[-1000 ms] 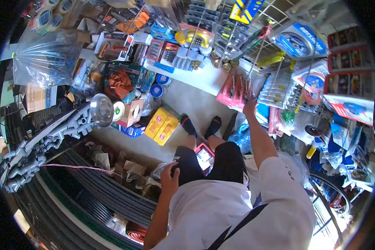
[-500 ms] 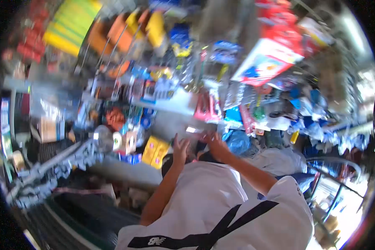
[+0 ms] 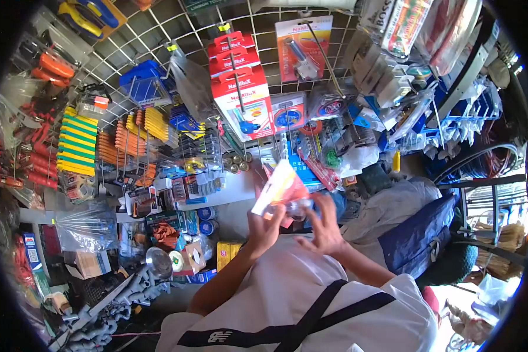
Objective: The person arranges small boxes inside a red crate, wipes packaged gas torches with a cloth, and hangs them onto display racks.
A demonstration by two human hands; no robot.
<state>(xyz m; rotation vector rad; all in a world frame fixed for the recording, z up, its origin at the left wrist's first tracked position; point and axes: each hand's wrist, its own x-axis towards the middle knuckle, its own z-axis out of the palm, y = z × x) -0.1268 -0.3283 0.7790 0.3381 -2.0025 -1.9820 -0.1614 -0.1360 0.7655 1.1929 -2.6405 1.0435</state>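
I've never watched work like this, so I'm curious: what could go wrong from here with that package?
The package might slip: the left grip has it by its lower part, while the fingers of the right grip are spread beside it. If lifted forward, it might also bump the red boxes hanging ahead.

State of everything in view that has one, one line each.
Left hand: closed on the card pack.
Card pack: held up, tilted; sealed or opened, can't tell.
Right hand: fingers spread, beside the pack; contact unclear.
Red-and-white boxes: hanging in a row on a hook.
Carded tool: hanging, in its packaging.
Yellow-green striped stack: hanging.
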